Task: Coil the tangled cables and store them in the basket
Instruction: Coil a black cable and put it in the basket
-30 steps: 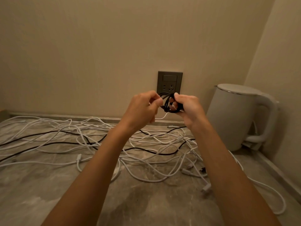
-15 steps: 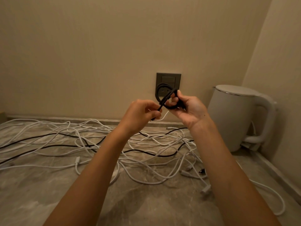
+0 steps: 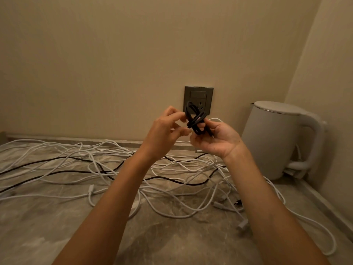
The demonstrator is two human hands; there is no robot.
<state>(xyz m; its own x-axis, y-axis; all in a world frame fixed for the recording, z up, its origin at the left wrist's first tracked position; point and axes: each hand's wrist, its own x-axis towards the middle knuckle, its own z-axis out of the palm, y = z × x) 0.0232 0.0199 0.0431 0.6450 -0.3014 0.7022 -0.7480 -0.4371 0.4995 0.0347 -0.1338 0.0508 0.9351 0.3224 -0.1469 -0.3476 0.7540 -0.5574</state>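
A small black cable, wound into a few loose loops, was held up in the air in front of a dark wall socket. The right hand lay palm up beneath it, its fingers and thumb curled round the lower loops. The left hand met the bundle from the other side, fingertips pinching it near the middle. Below both forearms, a tangle of white cables sprawled across the marbled counter, with a long black lead threading through them. A white kettle stood in the right corner, just beside the tangle's edge.
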